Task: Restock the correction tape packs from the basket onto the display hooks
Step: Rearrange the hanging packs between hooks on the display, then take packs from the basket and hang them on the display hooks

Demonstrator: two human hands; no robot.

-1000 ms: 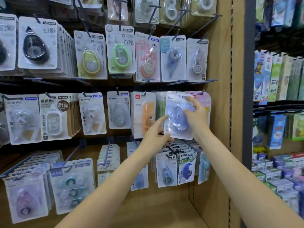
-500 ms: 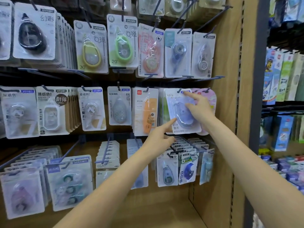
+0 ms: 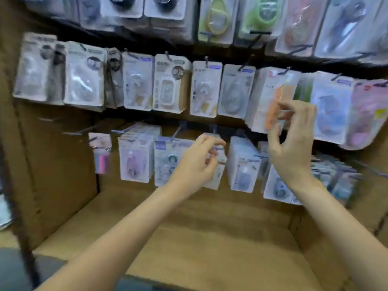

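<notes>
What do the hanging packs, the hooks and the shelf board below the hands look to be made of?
Packs: printed card backing under a clear, glossy plastic blister, judging by the sheen; blur hides detail. Hooks: thin dark rods, probably coated metal wire. Shelf board: matte brown with faint grain, likely wood-look laminate or wood.

2 hands (image 3: pixel 197 162); 3 rows hanging packs (image 3: pixel 206 89); 1 wood shelf (image 3: pixel 189 238).

Heavy motion blur throughout (labels unreadable); even indoor light, dark shadows behind hooks, wide-angle bending at edges.
</notes>
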